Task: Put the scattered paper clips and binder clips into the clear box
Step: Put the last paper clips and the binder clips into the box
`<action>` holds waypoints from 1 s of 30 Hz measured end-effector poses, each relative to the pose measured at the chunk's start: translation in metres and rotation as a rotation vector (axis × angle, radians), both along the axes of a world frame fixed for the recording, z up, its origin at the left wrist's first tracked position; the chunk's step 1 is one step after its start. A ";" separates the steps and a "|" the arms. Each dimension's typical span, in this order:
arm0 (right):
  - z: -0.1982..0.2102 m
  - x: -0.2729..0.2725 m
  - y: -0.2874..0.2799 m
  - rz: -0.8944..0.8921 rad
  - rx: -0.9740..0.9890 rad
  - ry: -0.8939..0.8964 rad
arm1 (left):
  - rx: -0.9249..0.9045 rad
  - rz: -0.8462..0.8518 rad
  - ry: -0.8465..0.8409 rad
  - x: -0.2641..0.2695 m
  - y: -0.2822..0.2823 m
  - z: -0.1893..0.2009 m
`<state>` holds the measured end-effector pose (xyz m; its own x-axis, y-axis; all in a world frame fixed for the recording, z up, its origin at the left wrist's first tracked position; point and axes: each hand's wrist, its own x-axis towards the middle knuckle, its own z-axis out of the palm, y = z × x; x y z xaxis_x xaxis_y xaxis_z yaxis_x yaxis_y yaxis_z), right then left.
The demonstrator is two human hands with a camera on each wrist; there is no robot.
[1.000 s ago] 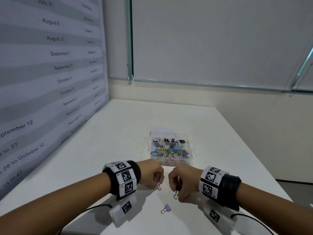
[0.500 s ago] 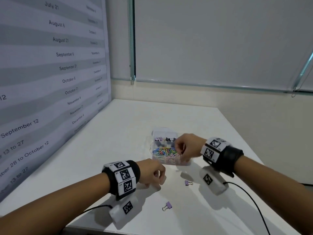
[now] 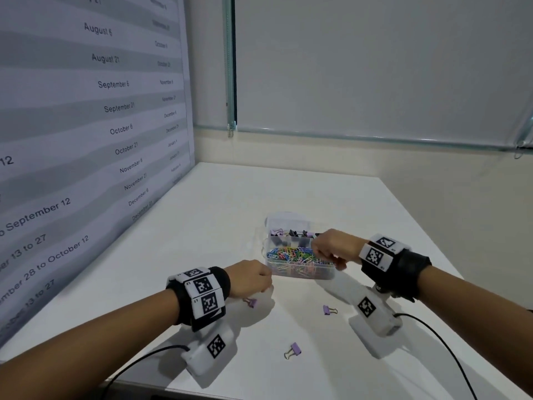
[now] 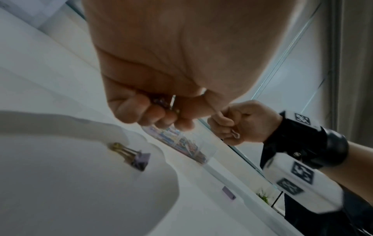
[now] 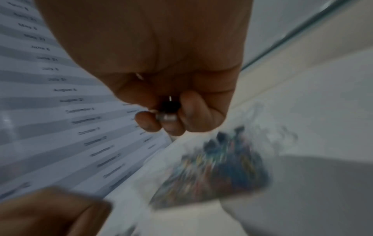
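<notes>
Our right hand (image 3: 331, 246) hovers over the clear box (image 3: 300, 272) on the table (image 3: 219, 215), fingers curled round a black binder clip (image 5: 168, 106). Our left hand (image 3: 251, 278) sits just left of the box, fist pinching a purple clip (image 4: 159, 100). Three purple clips (image 3: 329, 310) lie loose on the table near us.

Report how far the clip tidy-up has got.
Mostly done: the clear box holds a heap of coloured paper clips in front and binder clips behind. In hand: the right hand, over the box, pinches a black binder clip; the left hand grips something small and purple, likely another. Left: three purple binder clips on the table.
</notes>
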<state>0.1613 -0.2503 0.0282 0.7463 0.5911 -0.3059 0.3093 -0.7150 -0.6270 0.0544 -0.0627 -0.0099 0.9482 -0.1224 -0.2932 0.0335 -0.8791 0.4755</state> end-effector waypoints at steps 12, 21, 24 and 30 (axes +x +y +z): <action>-0.031 -0.038 -0.036 0.290 -0.410 -0.307 | 0.218 -0.112 -0.005 -0.004 0.017 -0.009; -0.036 -0.044 -0.024 0.303 -0.337 -0.309 | 0.162 -0.144 0.100 -0.013 0.035 -0.002; -0.037 -0.047 -0.020 0.286 -0.343 -0.276 | 0.183 -0.142 0.082 -0.015 0.043 -0.004; -0.042 -0.062 -0.005 0.285 -0.295 -0.181 | 0.227 -0.070 0.004 -0.017 0.046 -0.010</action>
